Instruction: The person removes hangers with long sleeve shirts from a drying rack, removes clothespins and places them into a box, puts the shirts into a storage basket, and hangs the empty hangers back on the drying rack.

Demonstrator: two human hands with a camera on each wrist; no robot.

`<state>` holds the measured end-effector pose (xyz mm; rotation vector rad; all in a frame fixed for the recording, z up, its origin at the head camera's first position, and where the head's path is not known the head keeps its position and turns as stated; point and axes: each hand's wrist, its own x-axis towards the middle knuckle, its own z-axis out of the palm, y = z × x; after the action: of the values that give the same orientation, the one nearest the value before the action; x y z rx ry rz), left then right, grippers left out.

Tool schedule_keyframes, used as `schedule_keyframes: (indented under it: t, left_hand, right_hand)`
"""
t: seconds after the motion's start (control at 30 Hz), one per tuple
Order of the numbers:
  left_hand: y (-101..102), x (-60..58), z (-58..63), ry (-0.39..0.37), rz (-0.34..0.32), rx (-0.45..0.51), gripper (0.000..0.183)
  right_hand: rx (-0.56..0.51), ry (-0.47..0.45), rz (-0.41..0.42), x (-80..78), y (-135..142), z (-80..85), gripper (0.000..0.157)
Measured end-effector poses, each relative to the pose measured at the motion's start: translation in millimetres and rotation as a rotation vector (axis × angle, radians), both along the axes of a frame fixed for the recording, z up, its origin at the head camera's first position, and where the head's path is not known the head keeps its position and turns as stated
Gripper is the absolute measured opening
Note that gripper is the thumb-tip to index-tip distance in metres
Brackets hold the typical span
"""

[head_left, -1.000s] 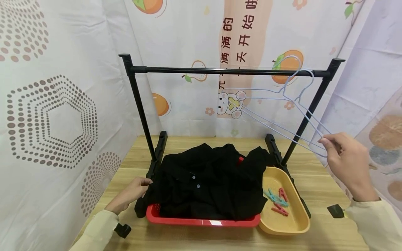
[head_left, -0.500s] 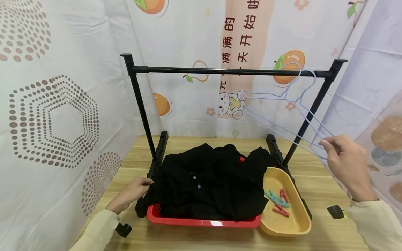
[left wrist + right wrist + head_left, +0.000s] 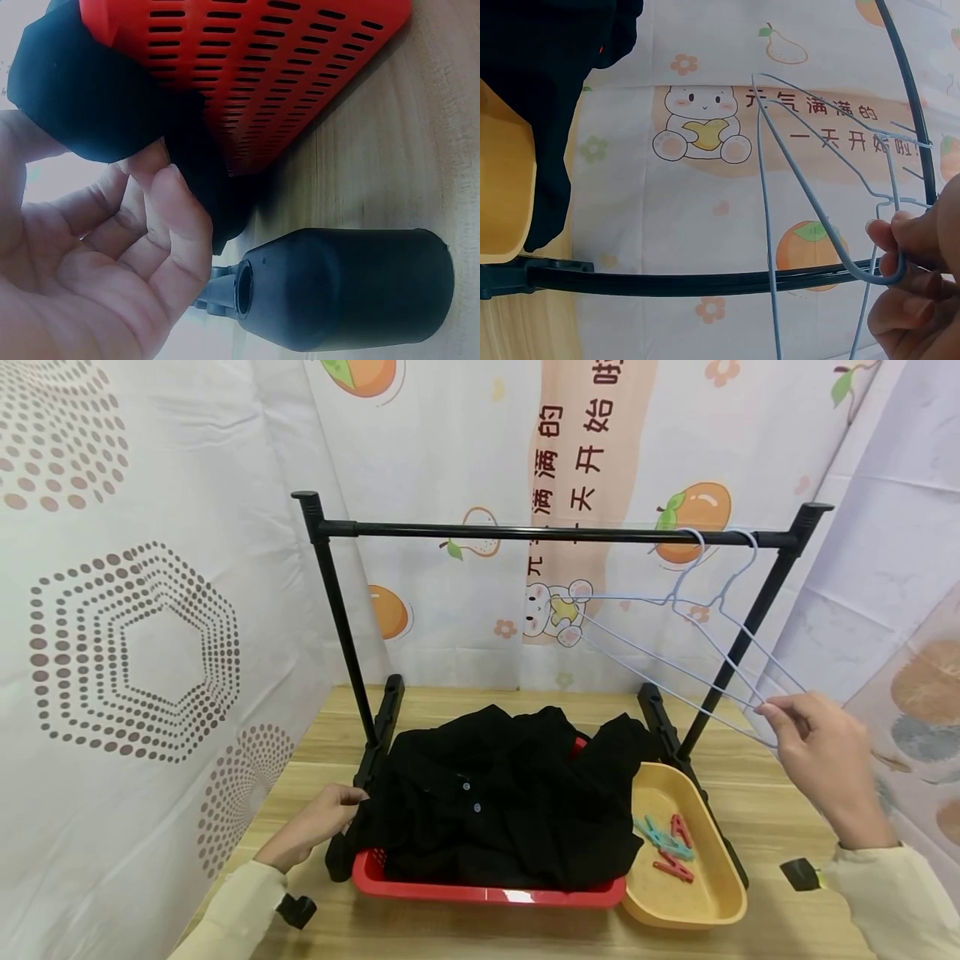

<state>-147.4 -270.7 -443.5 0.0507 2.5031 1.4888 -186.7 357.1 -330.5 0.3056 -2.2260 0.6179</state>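
In the head view, my right hand pinches the lower corner of a light blue wire hanger. Its hook lies over the black rail, left of the hook of a second blue hanger. In the right wrist view the thumb and fingers curl round the hanger's bent corner. A black buttoned shirt is heaped in a red basket. At the basket's left side my left hand pinches an edge of the shirt, as the black cloth in the left wrist view confirms.
A yellow tray with red and teal clothespins touches the basket's right side. The rack's black posts and feet flank the basket on the wooden table. Printed curtains hang behind.
My right hand has lowered slightly, and the held hanger's hook has come down from above the rail onto it. The left hand stays on the shirt. The view has shifted slightly.
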Motion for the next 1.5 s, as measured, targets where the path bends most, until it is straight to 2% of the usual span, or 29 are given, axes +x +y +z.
schedule_keyframes:
  t: [0.2, 0.3, 0.37, 0.5, 0.6, 0.73, 0.83, 0.93, 1.0, 1.17, 1.23, 1.3, 1.4, 1.5]
  left_hand:
    - [0, 0.6, 1.1, -0.006, -0.025, -0.001, 0.021]
    - [-2, -0.1, 2.1, 0.002, -0.038, -0.002, 0.018]
    - [-3, -0.4, 1.6, 0.005, -0.035, -0.016, 0.021]
    - [-5, 2.3, -2.7, -0.037, 0.002, -0.076, 0.024]
    - [-8, 4.9, -5.9, -0.078, 0.015, -0.102, 0.035]
    - [-11, 2.7, -6.5, -0.086, -0.043, -0.033, 0.036]
    - [-10, 0.1, -5.1, -0.085, -0.082, 0.059, 0.033]
    - [-10, -1.1, -3.0, -0.06, -0.059, 0.09, 0.031]
    - [-9, -1.6, -1.0, -0.031, -0.036, 0.074, 0.03]
    - [-7, -2.4, 4.6, 0.039, 0.005, 0.012, 0.012]
    - [-6, -2.0, 7.2, 0.06, 0.027, -0.005, 0.009]
    - [-4, -1.3, 10.5, 0.089, 0.053, -0.032, 0.006]
    - [0, -2.2, 17.9, 0.142, 0.085, -0.078, 0.005]
    - [5, -5.3, 28.1, 0.201, 0.111, -0.117, 0.005]
  right_hand:
    - [-0.055, 0.061, 0.0, -1.4, 0, -10.1, 0.013]
    - [-0.088, 0.053, -0.019, -1.0, 1, -19.4, 0.021]
    - [-0.114, -0.006, -0.043, 1.7, 4, -26.9, 0.027]
    - [-0.081, -0.215, -0.048, 5.8, 12, -44.0, 0.029]
    - [0.003, -0.399, 0.057, 4.2, 8, -61.1, 0.027]
    - [0.076, -0.627, 0.204, 2.1, -12, -85.2, 0.032]
    - [0.081, -0.764, 0.257, 3.0, -31, -96.8, 0.039]
    - [0.052, -0.874, 0.327, 5.5, -46, -103.6, 0.044]
    - [-0.015, -0.952, 0.411, 7.2, -55, -108.1, 0.045]
    - [-0.105, -1.062, 0.541, 12.8, -73, -121.7, 0.046]
    - [-0.097, -1.079, 0.562, 15.7, -78, -124.5, 0.047]
    - [-0.141, -1.107, 0.59, 17.9, -83, -124.1, 0.047]
    - [-0.217, -1.097, 0.612, 18.6, -85, -119.1, 0.044]
    - [-0.288, -1.033, 0.615, 16.4, -86, -109.1, 0.036]
